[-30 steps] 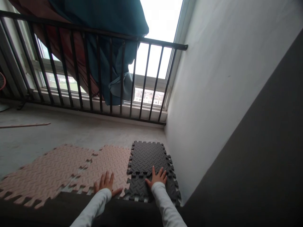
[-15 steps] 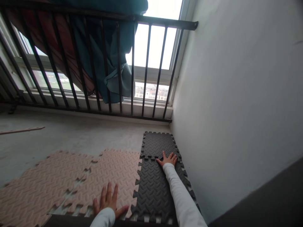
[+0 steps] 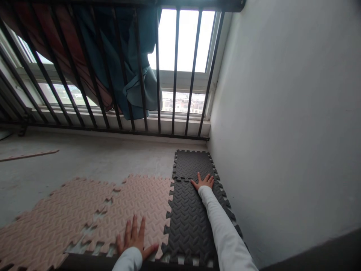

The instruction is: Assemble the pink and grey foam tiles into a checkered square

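Two black foam mat tiles lie in a column beside the wall: a far one (image 3: 193,162) and a near one (image 3: 187,218). My right hand (image 3: 204,181) presses flat with spread fingers across the seam between them. Beside the near black tile lies a pink foam mat tile (image 3: 141,201), its toothed edge against the black one. My left hand (image 3: 134,235) rests flat on the near part of this pink tile, fingers apart. Another pink foam mat tile (image 3: 64,210) lies to the left, with an uneven gap showing floor between the two pink tiles.
Bare grey floor (image 3: 113,154) stretches beyond the pink tiles. A thin pink strip (image 3: 31,155) lies on it at the left. Black railing (image 3: 158,133) runs along the windows, with blue-green cloth (image 3: 113,71) behind its bars. A white wall (image 3: 282,113) rises at the right.
The view has tilted slightly downward. The seam between the black tiles looks more closed beside my right hand. Both hands remain spread on the mats in nearly the same places.
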A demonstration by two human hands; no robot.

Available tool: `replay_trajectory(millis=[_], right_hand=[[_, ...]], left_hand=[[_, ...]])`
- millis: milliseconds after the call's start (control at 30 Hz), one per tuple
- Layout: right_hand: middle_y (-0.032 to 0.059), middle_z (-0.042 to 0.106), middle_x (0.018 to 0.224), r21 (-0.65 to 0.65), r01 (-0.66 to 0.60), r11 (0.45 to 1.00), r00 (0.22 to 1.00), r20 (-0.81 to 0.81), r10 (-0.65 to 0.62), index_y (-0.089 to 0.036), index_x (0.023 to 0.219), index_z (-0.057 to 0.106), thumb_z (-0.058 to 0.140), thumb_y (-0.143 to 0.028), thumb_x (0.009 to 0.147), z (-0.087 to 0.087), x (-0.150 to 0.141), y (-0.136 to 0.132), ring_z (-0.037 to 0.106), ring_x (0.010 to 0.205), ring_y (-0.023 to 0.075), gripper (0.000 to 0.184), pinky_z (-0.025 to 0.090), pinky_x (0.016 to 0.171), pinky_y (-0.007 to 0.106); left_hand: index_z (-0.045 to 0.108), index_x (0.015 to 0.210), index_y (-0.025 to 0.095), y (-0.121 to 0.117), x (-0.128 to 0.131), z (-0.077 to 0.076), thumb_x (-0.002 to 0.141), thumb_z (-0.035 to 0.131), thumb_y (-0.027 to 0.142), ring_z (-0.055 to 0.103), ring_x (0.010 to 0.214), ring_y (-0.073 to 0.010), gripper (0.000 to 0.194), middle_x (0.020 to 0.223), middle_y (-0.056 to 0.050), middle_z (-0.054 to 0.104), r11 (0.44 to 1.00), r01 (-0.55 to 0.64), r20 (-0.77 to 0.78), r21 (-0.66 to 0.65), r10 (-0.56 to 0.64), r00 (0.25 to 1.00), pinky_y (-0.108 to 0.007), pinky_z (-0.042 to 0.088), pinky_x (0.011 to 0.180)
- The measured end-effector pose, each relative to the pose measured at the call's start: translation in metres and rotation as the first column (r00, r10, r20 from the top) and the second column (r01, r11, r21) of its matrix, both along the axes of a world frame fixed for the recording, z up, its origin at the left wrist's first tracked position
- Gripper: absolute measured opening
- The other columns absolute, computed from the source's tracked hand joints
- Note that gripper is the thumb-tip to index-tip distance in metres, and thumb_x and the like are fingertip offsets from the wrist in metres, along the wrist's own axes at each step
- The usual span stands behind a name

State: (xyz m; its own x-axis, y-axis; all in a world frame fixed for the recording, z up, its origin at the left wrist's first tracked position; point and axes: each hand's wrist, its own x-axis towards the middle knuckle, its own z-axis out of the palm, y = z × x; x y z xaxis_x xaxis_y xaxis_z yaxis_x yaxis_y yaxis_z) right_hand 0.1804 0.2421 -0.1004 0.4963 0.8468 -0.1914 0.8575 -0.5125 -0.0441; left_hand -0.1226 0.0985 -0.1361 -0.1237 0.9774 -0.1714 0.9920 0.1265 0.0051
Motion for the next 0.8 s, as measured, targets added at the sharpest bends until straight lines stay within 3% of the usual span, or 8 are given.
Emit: replay_trajectory(millis=[100, 233, 367, 500, 567, 700, 800], right_hand=[[0.0158, 0.005, 0.140, -0.048, -0.075, 0.996, 0.996, -0.041, 0.073, -0.024, 0.133, 0.012, 0.021, -0.074, 0.064, 0.001, -0.009, -0.001, 0.002, 0.126, 0.0345, 0.086, -0.003, 0.095, 0.051], [0.0080, 0.001, 0.142, 0.010, -0.364, 0.931, 0.930, -0.051, 0.364, -0.016, 0.134, 0.009, 0.013, -0.065, 0.073, 0.000, -0.034, -0.003, -0.004, 0.128, 0.0209, 0.079, -0.001, 0.101, 0.039], [0.0109, 0.005, 0.141, -0.057, -0.350, 0.935, 0.935, -0.090, 0.344, -0.006, 0.133, 0.010, 0.012, -0.064, 0.073, 0.004, -0.055, 0.000, 0.003, 0.128, 0.0220, 0.084, 0.003, 0.102, 0.038], [0.0071, 0.004, 0.141, 0.025, -0.489, 0.872, 0.867, -0.097, 0.489, -0.009, 0.133, 0.011, 0.009, -0.061, 0.075, 0.005, -0.069, 0.002, 0.001, 0.129, 0.0190, 0.078, 0.001, 0.103, 0.037], [0.0077, 0.006, 0.141, -0.003, -0.507, 0.862, 0.857, -0.107, 0.503, -0.008, 0.133, 0.012, 0.011, -0.061, 0.075, 0.002, -0.077, 0.000, 0.002, 0.129, 0.0193, 0.079, 0.000, 0.103, 0.038], [0.0080, 0.006, 0.141, -0.030, -0.514, 0.857, 0.854, -0.110, 0.508, -0.010, 0.133, 0.013, 0.015, -0.059, 0.076, -0.001, -0.091, 0.001, 0.003, 0.128, 0.0203, 0.076, 0.002, 0.103, 0.040], [0.0093, 0.008, 0.141, -0.075, -0.533, 0.843, 0.843, -0.129, 0.522, -0.010, 0.132, 0.016, 0.027, -0.060, 0.073, 0.008, -0.097, 0.008, 0.006, 0.128, 0.0219, 0.078, 0.008, 0.103, 0.040]], left_hand=[[0.023, 0.129, 0.031, -0.002, 0.002, 0.008, 0.054, 0.048, 0.060, 0.000, 0.128, -0.0262, 0.083, 0.142, -0.002, 0.006, 1.000, -0.003, -0.004, -0.023, 0.003, 1.000, -0.055, 0.005, 0.096], [0.023, 0.129, 0.029, -0.003, 0.004, 0.018, 0.058, 0.045, 0.057, 0.001, 0.128, -0.0267, 0.079, 0.142, -0.004, 0.008, 0.999, 0.004, 0.014, -0.032, -0.003, 1.000, -0.055, 0.004, 0.096], [0.023, 0.129, 0.028, -0.005, 0.004, 0.022, 0.059, 0.046, 0.054, 0.001, 0.128, -0.0274, 0.078, 0.142, -0.005, 0.008, 0.999, 0.004, 0.039, -0.038, -0.002, 0.999, -0.055, 0.004, 0.096], [0.023, 0.129, 0.029, -0.005, 0.004, 0.020, 0.058, 0.048, 0.054, 0.000, 0.128, -0.0278, 0.079, 0.142, -0.005, 0.009, 1.000, 0.004, 0.064, -0.027, -0.002, 0.998, -0.056, 0.002, 0.096], [0.022, 0.129, 0.030, -0.004, 0.005, 0.020, 0.058, 0.049, 0.054, -0.001, 0.128, -0.0280, 0.080, 0.142, -0.005, 0.009, 0.999, 0.006, 0.053, -0.032, -0.004, 0.999, -0.056, 0.000, 0.096], [0.018, 0.130, 0.030, -0.002, 0.009, 0.030, 0.056, 0.049, 0.055, -0.005, 0.128, -0.0276, 0.084, 0.142, -0.003, 0.003, 0.990, -0.018, 0.017, -0.141, 0.020, 1.000, -0.057, -0.003, 0.095], [0.013, 0.130, 0.030, 0.000, 0.011, 0.037, 0.054, 0.051, 0.055, -0.008, 0.127, -0.0281, 0.088, 0.142, -0.003, -0.001, 0.981, -0.022, 0.031, -0.193, 0.029, 0.999, -0.056, -0.007, 0.095]])
